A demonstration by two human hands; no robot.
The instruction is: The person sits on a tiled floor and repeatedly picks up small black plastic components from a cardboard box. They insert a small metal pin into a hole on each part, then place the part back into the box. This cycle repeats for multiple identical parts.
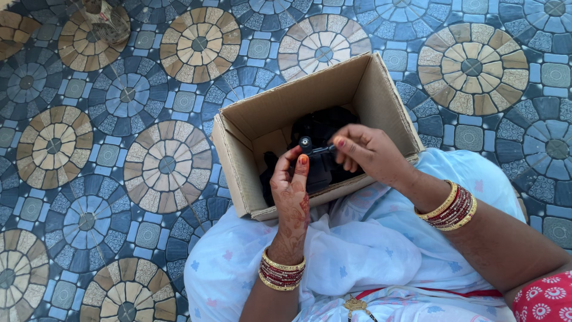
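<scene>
Head view, looking down over my lap. One cardboard box point(250, 122) rests against my knees, flaps open, tilted slightly to the right, its near edge touching the pale blue cloth point(363, 238) draped over my legs. Inside lies a heap of black plastic parts point(325, 125); they run together in shadow and I cannot count them.

My two hands meet over the box's near side. My left hand point(292, 191) rises from below with fingers curled shut around one black plastic piece point(319, 170), thumb and forefinger pressed on its upper end. My right hand point(366, 149) comes in from the right, thumb and forefinger pinched closed on a small black part point(314, 148) with a round cap at its left tip. That small part sits just above the held piece, touching or nearly touching it; I cannot tell which. Both pieces hover inside the box opening, above the heap.

Counts: one box, two hands, two separate pieces in grip. Each wrist carries one stack of red and gold bangles point(281, 271), so two stacks. One red patterned sleeve point(545, 298) shows at the lower right corner.

Around the box, a floor covering point(119, 149) with round patterns in tan and blue spreads to every edge.
</scene>
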